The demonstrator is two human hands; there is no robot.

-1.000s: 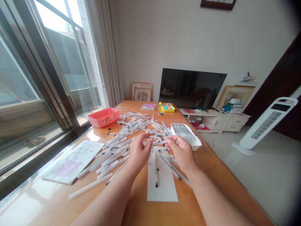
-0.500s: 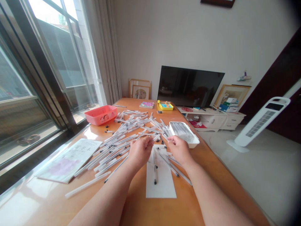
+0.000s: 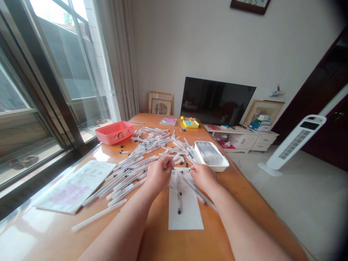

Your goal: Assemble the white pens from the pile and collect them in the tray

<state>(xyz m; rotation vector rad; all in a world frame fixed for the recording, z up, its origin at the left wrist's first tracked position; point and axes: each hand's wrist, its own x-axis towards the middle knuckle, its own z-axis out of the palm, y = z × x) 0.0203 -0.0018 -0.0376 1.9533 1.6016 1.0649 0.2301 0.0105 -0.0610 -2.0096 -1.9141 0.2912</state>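
Note:
My left hand point(image 3: 160, 173) is closed in a pinch above the top left of a white paper sheet point(image 3: 187, 219). Facing it, my right hand point(image 3: 204, 176) also pinches, over the sheet's upper right edge. What the fingertips hold is too small and blurred to make out. On the sheet lies a clear pen point(image 3: 179, 203) with a black end, and several more pens point(image 3: 199, 194) lie slanted beneath my right hand. A wide heap of clear pen parts point(image 3: 130, 166) spreads left of and beyond my hands, with small black pieces among them.
A white tray point(image 3: 225, 166) of packed pens stands beyond my right hand, near the table's right edge. A red plastic basket point(image 3: 108, 135) sits at the back left and a notebook point(image 3: 73, 188) at the left. Farther back are a booklet point(image 3: 168, 121) and a yellow box point(image 3: 190, 125).
Both hands have come slightly lower and nearer the sheet, their fingertips still facing each other. The camera's view has shifted a little.

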